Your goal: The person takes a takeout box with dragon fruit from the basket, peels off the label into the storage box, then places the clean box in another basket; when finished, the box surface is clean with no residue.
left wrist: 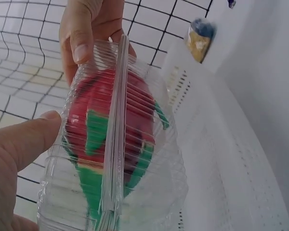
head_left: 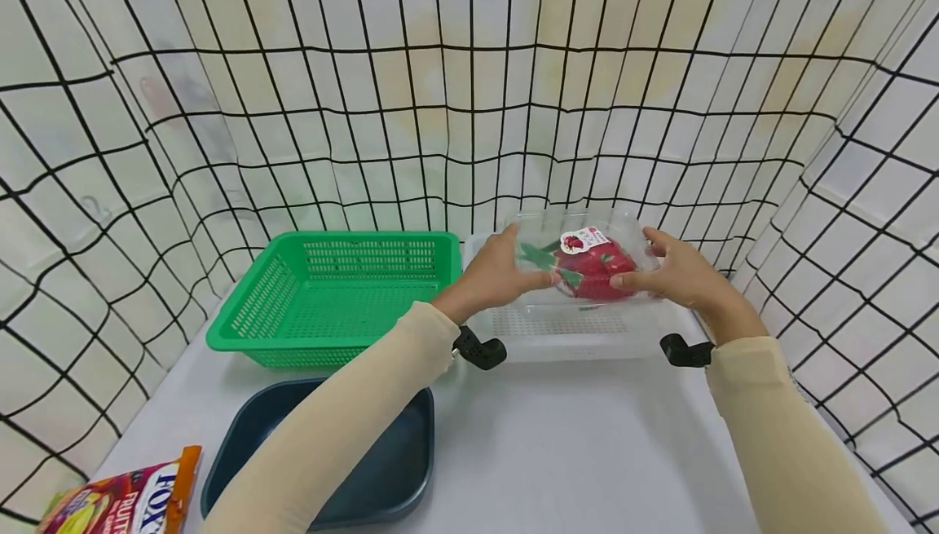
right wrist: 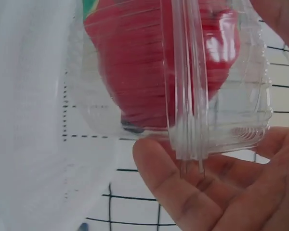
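Note:
Both hands hold a clear plastic clamshell box above a white perforated basket. Inside it lies a red dragon fruit with green scales, and a white label is on the lid. At the box's left end my left hand grips with the thumb on the near side. The right hand grips the opposite end, thumb in front. The left wrist view shows the box's ridged side and its closed rim. In the right wrist view, fingers curl under the box's end.
To the left of the white basket stands a green perforated basket. A dark blue tray sits in front of it, partly behind the left sleeve. A Foxs candy bag lies at the lower left. Black wire mesh surrounds the table.

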A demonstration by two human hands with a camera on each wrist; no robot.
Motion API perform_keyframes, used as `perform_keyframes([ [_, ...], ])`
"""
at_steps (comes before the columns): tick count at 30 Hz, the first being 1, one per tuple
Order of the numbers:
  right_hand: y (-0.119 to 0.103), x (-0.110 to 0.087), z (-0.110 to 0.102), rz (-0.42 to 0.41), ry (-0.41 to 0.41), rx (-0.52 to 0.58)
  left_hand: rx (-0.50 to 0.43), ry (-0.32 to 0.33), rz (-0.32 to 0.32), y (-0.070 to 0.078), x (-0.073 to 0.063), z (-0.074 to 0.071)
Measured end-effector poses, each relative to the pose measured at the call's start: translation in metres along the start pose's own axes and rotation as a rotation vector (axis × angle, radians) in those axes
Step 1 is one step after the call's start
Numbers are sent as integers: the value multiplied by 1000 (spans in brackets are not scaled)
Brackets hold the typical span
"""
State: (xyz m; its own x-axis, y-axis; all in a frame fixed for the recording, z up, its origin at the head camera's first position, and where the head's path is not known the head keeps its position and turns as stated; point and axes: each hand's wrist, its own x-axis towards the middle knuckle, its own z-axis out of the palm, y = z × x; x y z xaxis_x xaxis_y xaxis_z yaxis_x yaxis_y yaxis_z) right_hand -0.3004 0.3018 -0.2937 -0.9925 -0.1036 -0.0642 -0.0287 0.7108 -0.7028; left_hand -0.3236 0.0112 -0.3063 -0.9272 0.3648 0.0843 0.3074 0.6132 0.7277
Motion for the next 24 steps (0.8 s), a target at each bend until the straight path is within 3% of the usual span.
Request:
perform_keyframes([
  [12,-23,-49,-2,-40,48,-95,72,-34,23,23,-47,-20],
  [24,-22,-105,12,-76,123,-150,39,-71,93,23,-98,-19],
])
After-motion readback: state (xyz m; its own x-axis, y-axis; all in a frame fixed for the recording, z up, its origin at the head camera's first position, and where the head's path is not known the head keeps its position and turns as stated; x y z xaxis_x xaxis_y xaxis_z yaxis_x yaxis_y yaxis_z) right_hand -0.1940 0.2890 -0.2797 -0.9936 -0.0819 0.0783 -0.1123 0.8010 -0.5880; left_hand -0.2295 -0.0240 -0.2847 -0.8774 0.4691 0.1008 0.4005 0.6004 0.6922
